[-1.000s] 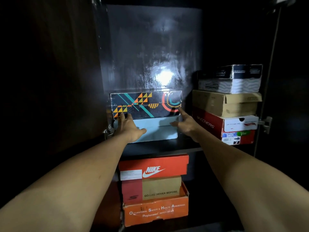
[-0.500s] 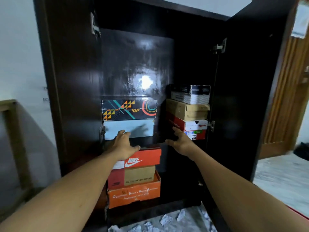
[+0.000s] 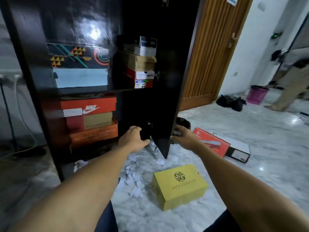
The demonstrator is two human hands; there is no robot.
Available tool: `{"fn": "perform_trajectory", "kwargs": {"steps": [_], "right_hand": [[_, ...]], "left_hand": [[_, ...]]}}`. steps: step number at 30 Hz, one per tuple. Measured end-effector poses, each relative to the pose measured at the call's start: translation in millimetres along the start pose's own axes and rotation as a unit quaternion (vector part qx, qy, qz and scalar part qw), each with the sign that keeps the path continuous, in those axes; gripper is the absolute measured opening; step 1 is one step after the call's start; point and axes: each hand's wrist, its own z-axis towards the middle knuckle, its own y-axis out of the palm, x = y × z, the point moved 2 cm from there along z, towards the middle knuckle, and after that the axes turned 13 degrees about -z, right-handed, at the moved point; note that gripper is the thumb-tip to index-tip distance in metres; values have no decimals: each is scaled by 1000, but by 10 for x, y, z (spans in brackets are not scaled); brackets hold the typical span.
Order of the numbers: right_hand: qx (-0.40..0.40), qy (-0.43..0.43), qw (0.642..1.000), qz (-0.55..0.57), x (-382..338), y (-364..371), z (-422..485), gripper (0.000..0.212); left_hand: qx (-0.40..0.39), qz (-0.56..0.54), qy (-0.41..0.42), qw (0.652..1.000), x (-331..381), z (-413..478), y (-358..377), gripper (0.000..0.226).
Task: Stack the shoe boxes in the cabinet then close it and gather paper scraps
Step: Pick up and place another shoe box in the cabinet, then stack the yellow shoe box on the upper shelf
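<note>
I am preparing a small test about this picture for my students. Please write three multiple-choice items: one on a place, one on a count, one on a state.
1. Where does the yellow box lie?
A) on the upper shelf
B) on the floor before the cabinet
C) on a chair

2. How many boxes form the lower stack, topped by the Nike box?
A) one
B) five
C) three

3. How is the cabinet door?
A) open
B) shut
C) taken off and laid flat

Key:
1 B: it rests on the marble near the paper scraps.
2 C: the Nike box, a brown box and an orange box lie one on another.
3 A: it stands swung out, and the boxes inside show.
</note>
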Motion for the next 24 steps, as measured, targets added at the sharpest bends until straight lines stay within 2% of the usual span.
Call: {"fn": "perform_trajectory", "kwargs": {"steps": [1,5,8,13,16,20,24], "right_hand": [[7,22,1000,-11,170,19,-131,57],[39,109,993,-28,808,75,-520,76],[48,168,984,-20,1205,121,-673,75],[42,238,970,3,1786,299,-709,77],[19,273,962,10,2084,540,-679,78],[-7,276,961,17,2409,765,-562,73],[-13,303,953,19,2839,977,-358,72]], "left_hand": [[-26,4,-6,1000,23,-21,162,73],[-79,0,-1,997,298,36,538,79],[-90,16,31,995,532,92,813,72],[-130,32,25,991,598,194,1287,74],[-124,-4,-32,992,448,123,1626,78],[-164,-26,-113,980,66,-99,2245,99],[-196,-31,-176,964,-313,-199,2762,102]]}}
